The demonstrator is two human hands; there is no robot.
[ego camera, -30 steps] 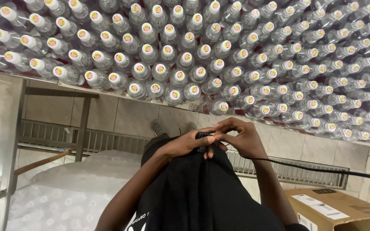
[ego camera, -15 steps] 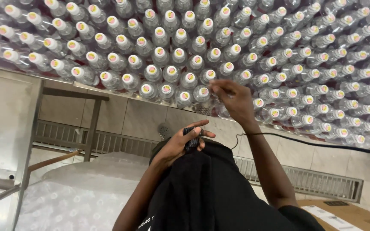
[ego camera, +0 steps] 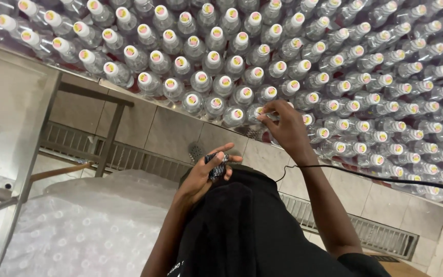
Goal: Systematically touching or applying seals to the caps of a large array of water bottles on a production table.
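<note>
clear bottle [ego camera: 256, 114] — right fingers [ego camera: 273, 116] touching cap, front row

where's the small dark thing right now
Head view, centre: it sits in the left hand, close to the body, below the bottles.

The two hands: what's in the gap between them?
In the head view, only tan tiled wall shows between the left hand, holding a small dark object, and the right hand touching a bottle.

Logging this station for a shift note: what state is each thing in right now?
Clear bottles: capped, standing packed in rows.
Right hand: fingers on an edge bottle.
Left hand: closed on a small dark object.
Black cable: draped over the right forearm.
</note>
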